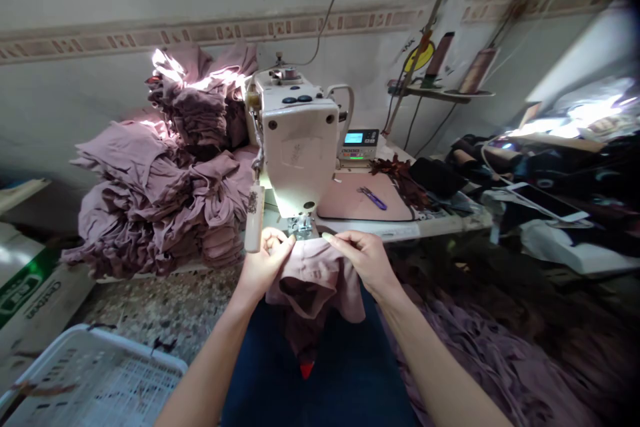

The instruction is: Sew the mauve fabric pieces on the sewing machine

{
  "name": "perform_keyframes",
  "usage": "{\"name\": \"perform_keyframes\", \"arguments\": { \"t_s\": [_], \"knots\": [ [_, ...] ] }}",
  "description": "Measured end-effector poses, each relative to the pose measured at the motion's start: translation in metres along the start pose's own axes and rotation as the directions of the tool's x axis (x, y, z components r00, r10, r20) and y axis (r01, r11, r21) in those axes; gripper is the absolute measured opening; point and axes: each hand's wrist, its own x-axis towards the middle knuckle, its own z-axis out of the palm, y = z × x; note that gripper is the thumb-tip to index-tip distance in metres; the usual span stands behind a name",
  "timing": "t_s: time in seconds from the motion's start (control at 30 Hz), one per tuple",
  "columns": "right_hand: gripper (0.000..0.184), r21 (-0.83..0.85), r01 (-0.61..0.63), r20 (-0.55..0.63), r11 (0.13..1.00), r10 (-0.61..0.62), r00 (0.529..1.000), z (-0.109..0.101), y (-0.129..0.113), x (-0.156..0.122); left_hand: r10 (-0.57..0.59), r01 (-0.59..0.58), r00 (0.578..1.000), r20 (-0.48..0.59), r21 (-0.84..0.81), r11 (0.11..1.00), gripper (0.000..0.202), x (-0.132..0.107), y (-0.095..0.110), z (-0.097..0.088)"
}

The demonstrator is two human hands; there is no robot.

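A mauve garment [320,273] hangs from the sewing machine's front edge down over my lap, with a red tip [307,369] at its lowest point. My left hand [270,257] pinches its upper edge on the left, close to the machine's presser foot [301,227]. On the right, my right hand [363,253] grips the same edge between thumb and fingers. The fabric is stretched between both hands just in front of the needle area. The white sewing machine [300,147] stands directly ahead, its lamp lighting the foot. Whether the fabric lies under the foot I cannot tell.
Piles of folded mauve garments [135,193] stand left of the machine. Purple thread snips [373,198] lie on a pink mat [350,203] at right. A white plastic basket [95,340] sits low left. A phone [547,201] and thread cones [479,70] are to the right.
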Motion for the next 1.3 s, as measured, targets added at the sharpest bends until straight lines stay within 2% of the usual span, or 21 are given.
{"name": "perform_keyframes", "arguments": {
  "t_s": [0.27,0.4,0.47,0.53,0.6,0.67,0.7,0.73,0.77,0.8,0.87,0.93,0.97,1.03,1.07,1.1,1.2,1.23,1.3],
  "knots": [
    [0.033,-0.035,0.068,-0.100,0.997,-0.071,0.992,0.001,0.007,0.014,0.026,-0.022,0.999,0.019,-0.155,0.988,0.032,0.022,-0.004,0.011],
    [0.035,-0.076,0.077,-0.141,0.994,-0.087,0.986,0.001,0.016,0.003,0.031,-0.030,1.000,0.006,-0.124,0.992,0.032,0.019,-0.004,0.008],
    [0.040,-0.087,0.055,-0.124,0.995,-0.065,0.990,-0.001,0.026,-0.010,0.082,-0.082,0.997,0.001,-0.020,0.996,0.026,0.011,-0.002,-0.001],
    [0.052,-0.059,-0.029,-0.030,0.998,0.027,0.999,-0.006,0.040,-0.028,0.161,-0.162,0.987,0.019,0.154,0.975,0.020,0.001,0.001,-0.018],
    [0.063,-0.009,-0.174,0.082,0.985,0.174,0.981,-0.014,0.056,-0.045,0.212,-0.206,0.977,0.013,0.304,0.930,0.021,-0.008,0.005,-0.044],
    [0.068,0.062,-0.308,0.096,0.949,0.301,0.949,-0.024,0.071,-0.059,0.252,-0.187,0.961,-0.114,0.403,0.896,0.025,-0.009,0.011,-0.076],
    [0.068,0.106,-0.352,0.063,0.930,0.347,0.936,-0.030,0.077,-0.063,0.292,-0.165,0.931,-0.217,0.465,0.870,0.026,-0.006,0.015,-0.095],
    [0.067,0.149,-0.381,0.015,0.913,0.383,0.924,-0.035,0.082,-0.065,0.359,-0.135,0.874,-0.328,0.545,0.827,0.027,0.000,0.019,-0.113],
    [0.065,0.185,-0.396,-0.033,0.899,0.409,0.912,-0.039,0.085,-0.065,0.435,-0.089,0.799,-0.415,0.635,0.768,0.027,0.008,0.023,-0.132],
    [0.064,0.206,-0.403,-0.072,0.892,0.424,0.903,-0.041,0.086,-0.064,0.497,-0.034,0.738,-0.456,0.711,0.703,0.027,0.018,0.027,-0.151],
    [0.061,0.206,-0.395,-0.114,0.895,0.422,0.899,-0.042,0.085,-0.060,0.534,0.063,0.683,-0.499,0.768,0.638,0.027,0.040,0.035,-0.181],
    [0.062,0.166,-0.369,-0.115,0.914,0.390,0.914,-0.038,0.079,-0.055,0.485,0.133,0.690,-0.537,0.753,0.645,0.024,0.060,0.041,-0.200],
    [0.063,0.140,-0.356,-0.101,0.924,0.371,0.923,-0.034,0.075,-0.054,0.433,0.154,0.714,-0.550,0.727,0.669,0.023,0.068,0.043,-0.204],
    [0.067,0.085,-0.335,-0.044,0.938,0.339,0.940,-0.028,0.066,-0.054,0.342,0.165,0.764,-0.547,0.679,0.716,0.022,0.077,0.048,-0.205],
    [0.067,0.058,-0.323,-0.007,0.945,0.324,0.946,-0.026,0.061,-0.056,0.336,0.144,0.782,-0.525,0.676,0.723,0.021,0.078,0.050,-0.202],
    [0.066,0.030,-0.313,0.033,0.949,0.312,0.950,-0.026,0.057,-0.058,0.370,0.107,0.782,-0.502,0.692,0.714,0.021,0.077,0.053,-0.197],
    [0.060,-0.040,-0.268,0.108,0.963,0.271,0.956,-0.039,0.043,-0.066,0.564,-0.072,0.728,-0.390,0.775,0.628,0.022,0.062,0.059,-0.175],
    [0.058,-0.061,-0.245,0.105,0.968,0.250,0.962,-0.049,0.040,-0.067,0.610,-0.132,0.711,-0.350,0.785,0.605,0.022,0.054,0.060,-0.167],
    [0.053,-0.129,-0.206,0.072,0.970,0.216,0.974,-0.076,0.034,-0.066,0.641,-0.236,0.711,-0.289,0.761,0.605,0.020,0.031,0.059,-0.148]
  ]
}}
